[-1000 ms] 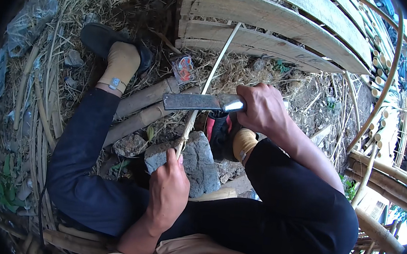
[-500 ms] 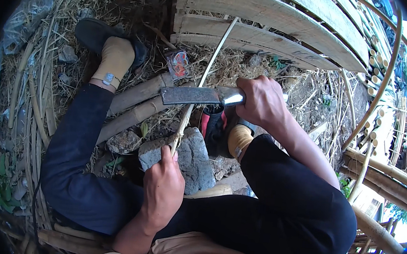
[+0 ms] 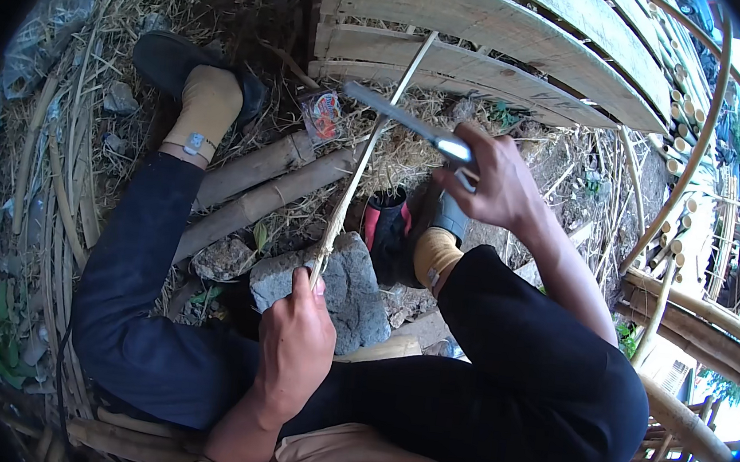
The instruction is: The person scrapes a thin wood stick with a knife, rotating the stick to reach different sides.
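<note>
My left hand [image 3: 297, 326] is closed around the lower end of a thin pale bamboo strip [image 3: 360, 172]. The strip slants up and away to the wooden slats, and its near part looks frayed. My right hand [image 3: 500, 177] grips the handle of a machete [image 3: 407, 121], partly hidden by my fingers. Its dark blade points to the left and crosses the strip's upper half; whether they touch I cannot tell. Beneath the strip's frayed part lies a grey stone block [image 3: 350, 296], just beyond my left hand.
Two bamboo poles [image 3: 252, 206] lie between my legs beside a smaller rock [image 3: 225, 259]. A slatted wooden panel [image 3: 488, 20] stands ahead. A dark-and-red object [image 3: 385, 228] sits near my right foot. Cut bamboo [image 3: 687, 128] is stacked at the right, and straw covers the ground.
The machete has moved up and farther along the strip, its blade now tilted with the tip raised. My right hand has shifted slightly right and turned. My left hand stays put.
</note>
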Motion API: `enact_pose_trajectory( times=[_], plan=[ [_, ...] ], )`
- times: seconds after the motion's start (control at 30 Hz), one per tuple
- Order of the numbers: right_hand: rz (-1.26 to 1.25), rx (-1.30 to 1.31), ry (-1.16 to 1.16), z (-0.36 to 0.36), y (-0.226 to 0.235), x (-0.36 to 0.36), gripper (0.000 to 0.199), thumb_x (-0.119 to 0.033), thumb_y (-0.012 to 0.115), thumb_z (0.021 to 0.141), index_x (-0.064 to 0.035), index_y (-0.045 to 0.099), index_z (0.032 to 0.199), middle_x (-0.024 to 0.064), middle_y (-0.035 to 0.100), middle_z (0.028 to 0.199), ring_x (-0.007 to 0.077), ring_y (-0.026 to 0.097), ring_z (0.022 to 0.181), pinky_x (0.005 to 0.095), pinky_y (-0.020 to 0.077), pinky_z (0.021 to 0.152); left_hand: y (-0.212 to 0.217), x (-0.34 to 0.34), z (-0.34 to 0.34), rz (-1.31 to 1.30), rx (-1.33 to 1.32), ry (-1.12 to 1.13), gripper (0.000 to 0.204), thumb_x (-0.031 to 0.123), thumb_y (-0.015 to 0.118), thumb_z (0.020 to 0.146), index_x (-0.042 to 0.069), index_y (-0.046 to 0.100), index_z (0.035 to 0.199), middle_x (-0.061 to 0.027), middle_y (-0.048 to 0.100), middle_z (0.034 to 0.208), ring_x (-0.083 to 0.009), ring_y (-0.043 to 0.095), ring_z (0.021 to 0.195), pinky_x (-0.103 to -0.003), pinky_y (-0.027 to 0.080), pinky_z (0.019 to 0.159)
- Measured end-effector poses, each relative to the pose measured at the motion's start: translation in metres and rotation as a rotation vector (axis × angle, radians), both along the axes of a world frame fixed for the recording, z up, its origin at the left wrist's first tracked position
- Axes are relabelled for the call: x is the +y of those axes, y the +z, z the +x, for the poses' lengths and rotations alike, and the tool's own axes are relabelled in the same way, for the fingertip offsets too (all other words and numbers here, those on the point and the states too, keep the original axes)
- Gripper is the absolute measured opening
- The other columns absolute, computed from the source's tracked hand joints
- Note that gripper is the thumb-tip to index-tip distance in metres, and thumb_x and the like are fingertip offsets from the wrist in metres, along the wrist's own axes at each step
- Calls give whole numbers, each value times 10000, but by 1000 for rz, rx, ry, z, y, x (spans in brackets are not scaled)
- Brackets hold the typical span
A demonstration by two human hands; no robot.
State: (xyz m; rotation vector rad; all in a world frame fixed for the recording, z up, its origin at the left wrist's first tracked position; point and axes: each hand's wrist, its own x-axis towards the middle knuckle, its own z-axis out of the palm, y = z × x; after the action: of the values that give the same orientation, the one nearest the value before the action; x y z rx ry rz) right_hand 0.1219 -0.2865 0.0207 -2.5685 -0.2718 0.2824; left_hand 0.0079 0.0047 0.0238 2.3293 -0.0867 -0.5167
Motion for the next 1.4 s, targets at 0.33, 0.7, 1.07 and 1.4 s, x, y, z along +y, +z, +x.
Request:
enact_pose_trajectory(
  times=[0.33, 0.7, 1.07, 1.4],
  plan=[
    [-243, -19, -21, 2, -8, 24, 168, -157, 684, 687, -45, 629, 799, 197, 649, 673, 414, 662, 687, 499, 523, 661, -3, 0, 1, -50, -97, 22, 253, 181, 480, 1056, -53, 565, 1012, -236, 591, 609, -459, 618, 591, -539, 442, 533],
    [-297, -110, -74, 14, -22, 14, 188, -173, 709, 695, -82, 680, 857, 174, 676, 706, 398, 676, 704, 492, 531, 675, -7, 10, 6, -102, 169, 34, 310, 260, 466, 1069, -19, 602, 1070, -247, 629, 751, -468, 578, 740, -552, 453, 731],
    [-405, -217, -127, 16, -17, -4, 198, -134, 700, 701, -88, 687, 892, 158, 680, 683, 368, 693, 675, 466, 553, 654, -19, 12, -2, -150, 90, 56, 321, 271, 476, 1067, -14, 613, 1122, -231, 646, 768, -448, 587, 736, -542, 458, 728],
    [-337, -89, 1, -2, -4, 14, 184, -151, 676, 656, -60, 610, 801, 171, 633, 653, 399, 657, 657, 498, 518, 628, -11, 7, 1, -173, 102, 38, 295, 245, 448, 1072, 16, 559, 923, -204, 577, 659, -466, 560, 657, -556, 414, 668]
  ],
)
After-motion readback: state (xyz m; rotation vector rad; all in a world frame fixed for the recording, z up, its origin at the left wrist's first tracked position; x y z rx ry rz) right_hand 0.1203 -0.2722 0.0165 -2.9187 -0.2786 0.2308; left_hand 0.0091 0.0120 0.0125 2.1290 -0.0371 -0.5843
